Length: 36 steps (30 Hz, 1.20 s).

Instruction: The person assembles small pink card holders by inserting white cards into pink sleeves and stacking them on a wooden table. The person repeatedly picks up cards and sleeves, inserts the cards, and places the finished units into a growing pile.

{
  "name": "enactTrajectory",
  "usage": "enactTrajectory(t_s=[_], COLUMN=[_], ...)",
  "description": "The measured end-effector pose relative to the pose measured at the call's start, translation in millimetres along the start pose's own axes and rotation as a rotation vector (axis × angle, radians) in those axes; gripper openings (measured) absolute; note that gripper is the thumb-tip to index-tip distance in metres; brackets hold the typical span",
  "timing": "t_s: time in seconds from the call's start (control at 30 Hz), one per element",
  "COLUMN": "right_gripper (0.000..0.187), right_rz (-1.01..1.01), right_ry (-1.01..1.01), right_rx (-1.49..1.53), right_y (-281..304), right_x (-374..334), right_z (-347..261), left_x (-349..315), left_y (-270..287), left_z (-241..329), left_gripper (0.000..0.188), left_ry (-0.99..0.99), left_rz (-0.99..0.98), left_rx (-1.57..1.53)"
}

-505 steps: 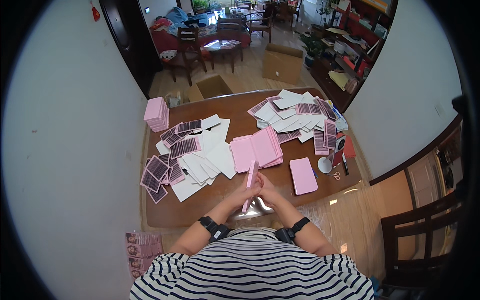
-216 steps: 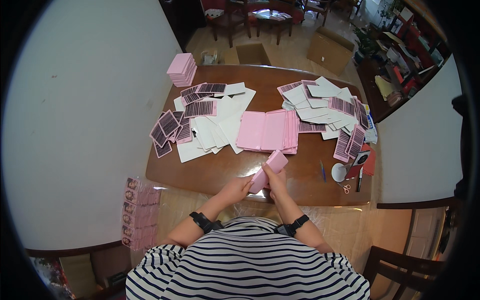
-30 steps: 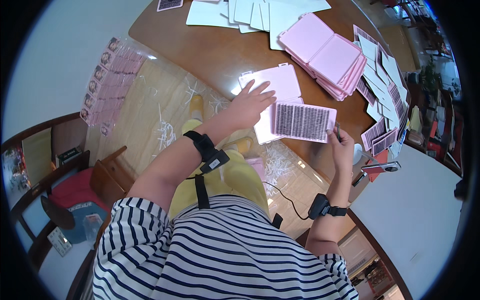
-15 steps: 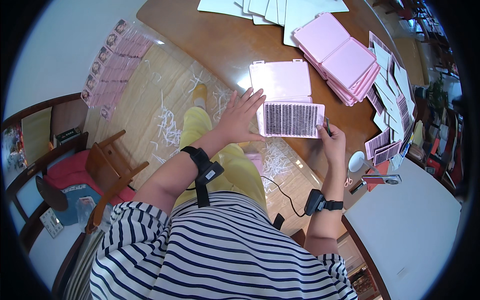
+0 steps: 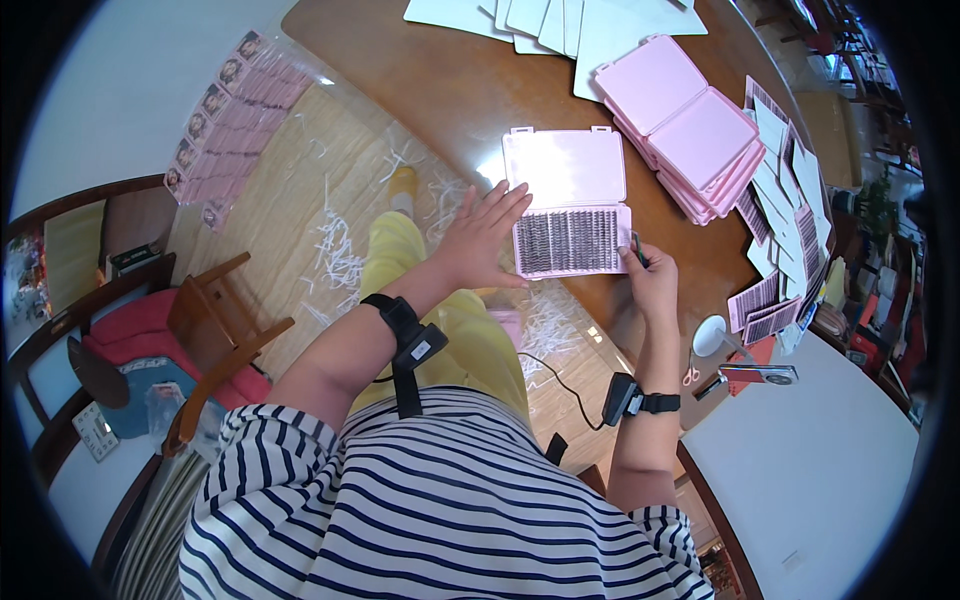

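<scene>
An open pink plastic case lies near the table edge with its lid folded back. A card with rows of black false lashes sits in the case's lower half, its sides roughly lined up with it. My left hand has its fingers spread, fingertips against the left side of the case. My right hand is closed round a thin dark tool, perhaps tweezers. Its thumb touches the right edge of the lash card.
A stack of open pink cases stands to the right, beside a heap of lash cards. White sheets lie at the far edge. A phone on a stand and scissors are at the right. Paper shreds litter the floor.
The lash card has shifted left, from jutting past the case's right side to lying within it. My right hand has moved left with it; my left hand stays nearly in place.
</scene>
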State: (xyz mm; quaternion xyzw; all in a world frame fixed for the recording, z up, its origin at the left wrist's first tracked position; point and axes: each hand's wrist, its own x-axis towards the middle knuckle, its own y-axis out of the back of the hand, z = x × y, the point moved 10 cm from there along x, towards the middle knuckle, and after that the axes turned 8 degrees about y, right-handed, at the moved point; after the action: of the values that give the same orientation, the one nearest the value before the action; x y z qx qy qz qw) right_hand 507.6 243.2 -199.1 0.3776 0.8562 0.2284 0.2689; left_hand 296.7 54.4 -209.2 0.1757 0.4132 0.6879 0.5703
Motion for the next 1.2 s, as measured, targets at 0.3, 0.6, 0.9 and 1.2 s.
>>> enactTrajectory(t_s=[0.3, 0.6, 0.9, 1.2], right_gripper=[0.023, 0.022, 0.022, 0.024], right_rz=[0.033, 0.035, 0.092, 0.175], right_ry=[0.031, 0.012, -0.078, -0.126], right_rx=[-0.058, -0.223, -0.558, -0.319], right_y=[-0.1, -2.5, -1.3, 1.7], right_x=[-0.7, -1.2, -10.7, -17.9], right_z=[-6.5, -18.4, -40.2, -15.9], left_x=[-0.9, -2.9, -4.3, -11.3], left_y=[-1.4, -0.9, 4.1, 1.7], left_z=[-0.1, 2.0, 5.2, 21.4], left_gripper=[0.126, 0.122, 0.119, 0.104], left_ry=[0.000, -0.024, -0.025, -0.135], left_rz=[0.006, 0.024, 0.040, 0.071], left_rx=[0.010, 0.074, 0.082, 0.181])
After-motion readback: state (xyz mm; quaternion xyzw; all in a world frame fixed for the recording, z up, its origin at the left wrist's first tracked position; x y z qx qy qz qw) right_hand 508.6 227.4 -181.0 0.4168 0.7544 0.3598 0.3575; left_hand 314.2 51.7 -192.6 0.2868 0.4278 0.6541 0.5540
